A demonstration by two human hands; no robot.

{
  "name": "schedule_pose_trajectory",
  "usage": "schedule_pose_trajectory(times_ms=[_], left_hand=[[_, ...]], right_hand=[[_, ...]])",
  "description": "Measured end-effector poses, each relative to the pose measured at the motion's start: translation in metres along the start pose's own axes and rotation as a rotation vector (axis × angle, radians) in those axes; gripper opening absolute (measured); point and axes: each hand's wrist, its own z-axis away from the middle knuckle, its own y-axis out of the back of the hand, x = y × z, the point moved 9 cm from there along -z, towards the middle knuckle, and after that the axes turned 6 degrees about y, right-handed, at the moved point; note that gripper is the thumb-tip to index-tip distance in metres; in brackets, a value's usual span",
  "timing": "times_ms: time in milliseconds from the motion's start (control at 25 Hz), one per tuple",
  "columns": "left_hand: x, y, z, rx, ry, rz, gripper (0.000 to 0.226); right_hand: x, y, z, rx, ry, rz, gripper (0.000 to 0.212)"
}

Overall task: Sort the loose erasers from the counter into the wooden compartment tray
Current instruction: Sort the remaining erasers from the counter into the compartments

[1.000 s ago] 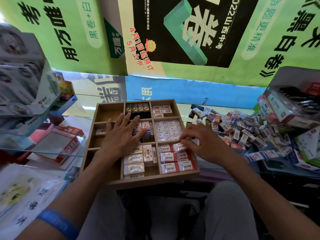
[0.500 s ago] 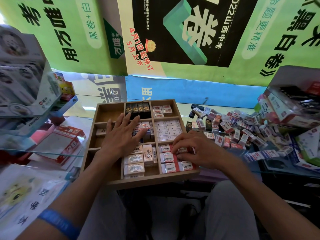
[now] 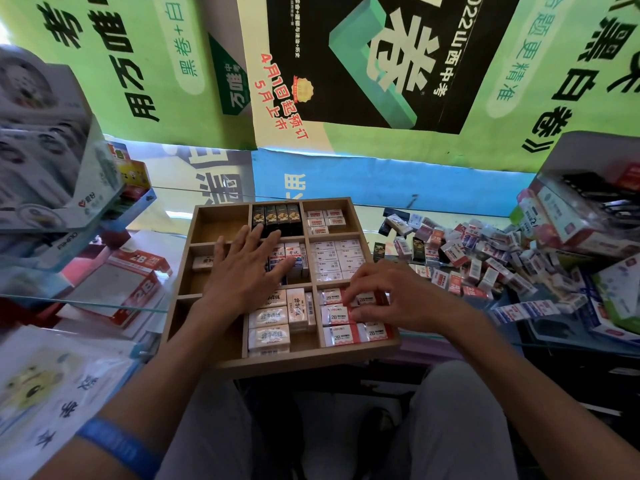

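So, still loads of loose erasers (image 3: pixel 485 261) left.
Right hand (image 3: pixel 398 299) fingers curled on a 2B eraser (image 3: pixel 334 315) in the tray (image 3: pixel 304 360); pile at its 2 o'clock. Left hand (image 3: pixel 242 271) flat, farther.

Green posters (image 3: pixel 145 64) behind glass counter (image 3: pixel 450 216)

At frame centre, the tray (image 3: pixel 375 346) is pale wood; its erasers (image 3: pixel 341 334) wear red-and-white sleeves, others black (image 3: pixel 277 216). A blue wristband (image 3: pixel 117 445) shows lower left; green posters (image 3: pixel 138 64) above.
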Motion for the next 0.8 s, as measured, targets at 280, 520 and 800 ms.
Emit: schedule_pose_trajectory(times_ms=[280, 520, 800], left_hand=[[-0.001, 0.0, 0.0, 0.0, 0.0, 0.013, 0.073], [-0.001, 0.0, 0.0, -0.003, 0.001, 0.018, 0.078], [-0.001, 0.0, -0.001, 0.011, -0.001, 0.021, 0.069]], right_hand=[[-0.012, -0.007, -0.006, 0.073, 0.025, 0.211, 0.025], [-0.007, -0.003, -0.005, 0.053, 0.03, 0.079, 0.013], [-0.003, 0.004, -0.004, 0.053, 0.014, 0.032, 0.014]])
